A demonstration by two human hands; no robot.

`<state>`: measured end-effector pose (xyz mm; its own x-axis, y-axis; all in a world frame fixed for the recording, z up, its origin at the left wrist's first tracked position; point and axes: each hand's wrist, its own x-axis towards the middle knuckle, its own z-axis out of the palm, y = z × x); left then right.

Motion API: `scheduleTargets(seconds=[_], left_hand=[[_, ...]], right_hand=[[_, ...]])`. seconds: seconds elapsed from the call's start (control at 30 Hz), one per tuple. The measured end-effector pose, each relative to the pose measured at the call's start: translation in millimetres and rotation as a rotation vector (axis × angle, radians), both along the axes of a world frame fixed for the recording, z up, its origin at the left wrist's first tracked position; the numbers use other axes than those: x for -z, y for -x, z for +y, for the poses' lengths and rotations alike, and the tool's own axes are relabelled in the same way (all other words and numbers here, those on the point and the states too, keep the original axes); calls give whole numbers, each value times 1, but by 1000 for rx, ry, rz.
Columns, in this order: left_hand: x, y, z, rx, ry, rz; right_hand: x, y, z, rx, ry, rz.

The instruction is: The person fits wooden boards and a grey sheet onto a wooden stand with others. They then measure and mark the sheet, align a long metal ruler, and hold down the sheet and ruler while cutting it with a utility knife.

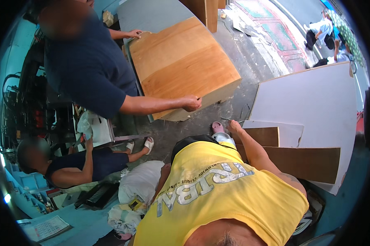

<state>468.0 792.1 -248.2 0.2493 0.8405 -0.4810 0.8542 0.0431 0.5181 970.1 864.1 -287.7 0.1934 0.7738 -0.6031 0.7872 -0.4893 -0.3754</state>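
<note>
Sleeveless yellow shirt (230, 192), loose cut, wide armholes, fabric creased across the front. Large pale grey block lettering printed across the chest, with a thinner line of small grey lettering curving beneath it. Dark shorts or waistband (189, 143) showing above the shirt hem. Pink slipper (217, 127) on one foot. Arms bare from the shoulder down; right arm (254, 149) bare to the hand, no watch or band seen. Left arm mostly hidden behind the shirt.

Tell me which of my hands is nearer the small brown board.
Right. The right hand is beside the board's left end. The left hand is hidden under the yellow shirt, on the far side from the board.
</note>
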Motion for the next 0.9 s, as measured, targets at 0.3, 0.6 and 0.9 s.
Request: scheduleTargets(seconds=[0.3, 0.6, 0.9], left_hand=[[-52, -51, 50, -423, 136, -108], [-53, -91, 55, -388, 128, -109], [-41, -79, 44, -420, 242, -23]], right_hand=[[34, -40, 11, 18, 30, 118], [46, -84, 16, -2, 47, 178], [53, -110, 25, 51, -9, 145]])
